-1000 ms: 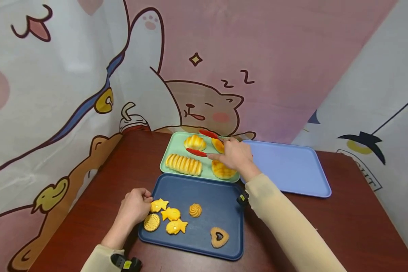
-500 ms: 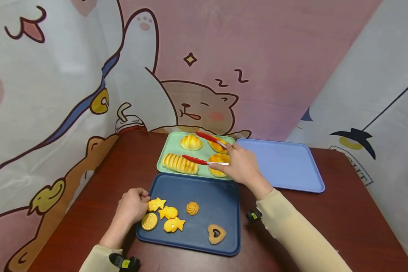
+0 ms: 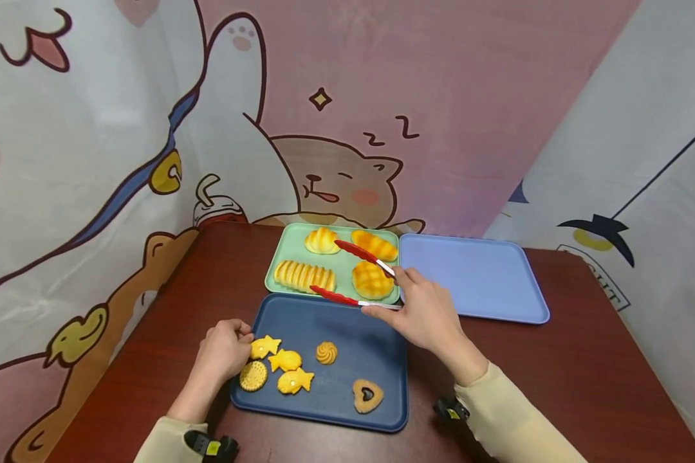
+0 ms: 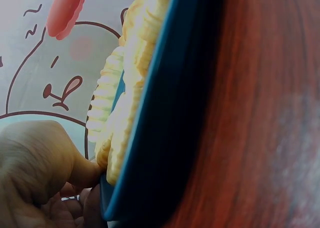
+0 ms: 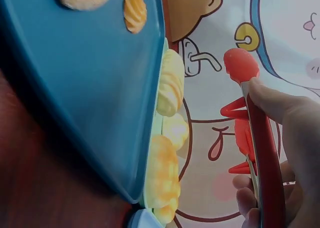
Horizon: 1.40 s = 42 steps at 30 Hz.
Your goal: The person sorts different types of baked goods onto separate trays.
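Observation:
My right hand [image 3: 425, 312] grips a pair of red-tipped tongs [image 3: 356, 251]. Their arms are spread with nothing between the tips, above the front of the green tray [image 3: 347, 239]. That tray bears a long ridged bread [image 3: 304, 276], a small ridged bun [image 3: 321, 241], an oval bread [image 3: 374, 245] and a round scored bun [image 3: 372, 280]. At the dark blue tray's [image 3: 376, 360] left edge, my left hand [image 3: 222, 350] pinches the rim, thumb on top. Beside it lie fish-shaped cookies [image 3: 286, 360] and a round cracker [image 3: 253, 375]; farther right are a swirl cookie [image 3: 326, 352] and a heart-shaped cookie [image 3: 367, 395].
A periwinkle tray [image 3: 472, 276] stands at the back right, against the green one. All three trays are on a dark red-brown wooden table [image 3: 585, 360]. Behind the table hangs a cartoon-printed cloth [image 3: 440, 96].
My right hand has drawn the tongs back toward me, from over the breads to the green tray's front edge. The left hand stays at the dark blue tray. The head view has shifted slightly.

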Each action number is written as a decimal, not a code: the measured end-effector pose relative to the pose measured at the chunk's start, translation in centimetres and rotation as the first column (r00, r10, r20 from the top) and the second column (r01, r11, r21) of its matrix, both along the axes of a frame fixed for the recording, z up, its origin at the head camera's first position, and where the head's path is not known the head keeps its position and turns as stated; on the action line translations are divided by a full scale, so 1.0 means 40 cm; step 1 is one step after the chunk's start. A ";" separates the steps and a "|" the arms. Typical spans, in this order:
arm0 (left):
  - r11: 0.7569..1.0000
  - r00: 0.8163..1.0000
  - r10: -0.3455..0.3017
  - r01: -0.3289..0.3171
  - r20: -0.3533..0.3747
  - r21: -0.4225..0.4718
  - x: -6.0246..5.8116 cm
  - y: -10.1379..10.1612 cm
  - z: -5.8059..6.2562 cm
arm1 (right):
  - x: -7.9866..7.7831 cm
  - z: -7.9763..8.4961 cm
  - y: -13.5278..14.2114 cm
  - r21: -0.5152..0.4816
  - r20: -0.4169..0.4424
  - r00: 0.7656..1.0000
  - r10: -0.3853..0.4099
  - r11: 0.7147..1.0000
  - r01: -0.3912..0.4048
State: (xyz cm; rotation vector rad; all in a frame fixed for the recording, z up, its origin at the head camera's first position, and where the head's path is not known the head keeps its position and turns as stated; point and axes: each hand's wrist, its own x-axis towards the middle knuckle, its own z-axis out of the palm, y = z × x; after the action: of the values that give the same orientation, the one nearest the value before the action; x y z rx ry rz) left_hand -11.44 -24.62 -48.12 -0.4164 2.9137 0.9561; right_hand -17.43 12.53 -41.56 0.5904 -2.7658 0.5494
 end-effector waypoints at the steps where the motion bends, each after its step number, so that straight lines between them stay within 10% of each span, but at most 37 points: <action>1: 1.000 1.000 0.001 -0.001 0.000 0.001 0.000 0.000 0.001 | 0.008 -0.002 0.002 0.003 -0.007 1.000 0.004 1.000 -0.004; 20: 1.000 1.000 0.019 -0.019 0.003 0.011 0.002 0.000 0.006 | 0.120 -0.082 0.023 0.023 0.012 1.000 0.020 1.000 -0.020; 42: 1.000 1.000 0.021 -0.022 0.021 0.009 -0.003 0.002 0.006 | 0.163 -0.115 0.033 0.098 0.081 0.996 0.045 0.994 -0.053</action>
State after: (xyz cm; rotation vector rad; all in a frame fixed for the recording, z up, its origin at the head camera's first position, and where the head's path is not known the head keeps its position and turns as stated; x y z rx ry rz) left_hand -11.56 -24.54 -47.87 -0.4554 2.8908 0.9617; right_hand -10.90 13.85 -46.18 0.6751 -2.8732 0.4556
